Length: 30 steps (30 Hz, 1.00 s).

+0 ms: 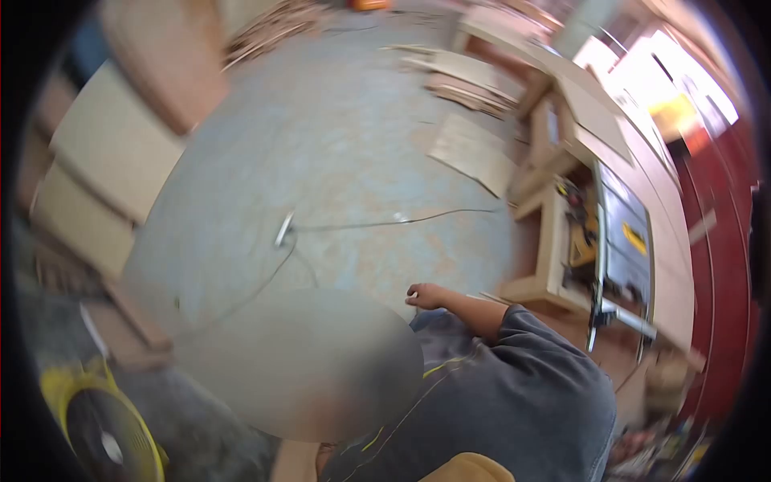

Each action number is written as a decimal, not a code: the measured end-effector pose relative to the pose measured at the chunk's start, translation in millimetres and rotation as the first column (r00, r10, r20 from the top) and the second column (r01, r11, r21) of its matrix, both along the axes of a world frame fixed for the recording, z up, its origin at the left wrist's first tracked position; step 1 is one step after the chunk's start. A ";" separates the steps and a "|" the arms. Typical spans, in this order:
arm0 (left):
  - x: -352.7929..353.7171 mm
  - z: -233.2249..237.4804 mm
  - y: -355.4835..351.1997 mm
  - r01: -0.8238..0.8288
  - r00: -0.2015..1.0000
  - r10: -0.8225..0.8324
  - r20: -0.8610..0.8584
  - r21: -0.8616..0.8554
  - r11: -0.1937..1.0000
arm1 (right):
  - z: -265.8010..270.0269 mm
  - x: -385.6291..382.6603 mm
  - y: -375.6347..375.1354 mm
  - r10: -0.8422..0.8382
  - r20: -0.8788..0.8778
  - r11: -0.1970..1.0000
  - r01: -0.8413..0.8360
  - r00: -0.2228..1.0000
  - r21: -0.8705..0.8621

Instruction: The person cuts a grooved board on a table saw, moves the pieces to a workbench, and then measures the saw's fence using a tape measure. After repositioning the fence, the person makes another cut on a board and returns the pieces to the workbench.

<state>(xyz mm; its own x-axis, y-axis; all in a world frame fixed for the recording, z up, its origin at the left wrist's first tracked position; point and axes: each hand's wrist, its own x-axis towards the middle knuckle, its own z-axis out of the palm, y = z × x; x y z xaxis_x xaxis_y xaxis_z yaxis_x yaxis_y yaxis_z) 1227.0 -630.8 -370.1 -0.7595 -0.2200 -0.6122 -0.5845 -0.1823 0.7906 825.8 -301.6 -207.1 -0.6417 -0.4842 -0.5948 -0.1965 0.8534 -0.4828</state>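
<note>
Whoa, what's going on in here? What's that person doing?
It is a woodworking shop. A person in a grey top is close below the camera, one arm stretched out, the hand over the floor; whether it holds anything is too blurred to tell. A cable lies across the floor ahead, with boards beyond. Nobody touches the table saw on the right. The camera wearer's own hands are out of view.

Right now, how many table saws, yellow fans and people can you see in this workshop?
Table saw: 1
Yellow fan: 1
Person: 1
Total: 3
</note>
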 end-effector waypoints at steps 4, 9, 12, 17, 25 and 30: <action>-189.8 76.8 61.9 0.167 0.980 -0.158 0.125 -0.061 0.984 | -32.9 -10.3 110.6 -0.303 -0.020 0.950 0.300 0.953 -0.091; -360.6 90.9 64.0 0.406 0.888 -0.373 0.270 -0.077 0.911 | -64.8 -20.1 276.4 -0.724 -0.027 0.688 0.719 0.689 -0.099; -441.0 105.9 63.9 0.442 0.830 -0.332 0.448 -0.165 0.881 | -82.5 -26.2 363.5 -0.943 0.076 0.327 0.945 0.324 0.031; -560.1 157.1 121.0 0.467 0.857 -0.374 0.355 -0.229 0.854 | -97.6 -91.9 458.1 -0.640 0.525 -0.579 0.801 -0.561 0.151; -720.1 122.7 151.3 0.914 0.345 -0.811 0.472 -0.364 0.177 | -89.7 -304.5 569.7 -0.509 0.698 -0.801 0.574 -0.504 -0.170; -888.9 93.0 237.3 0.922 0.385 -0.756 0.530 -0.247 0.297 | -96.7 -412.8 651.9 -0.436 0.743 -0.877 0.424 -0.508 -0.225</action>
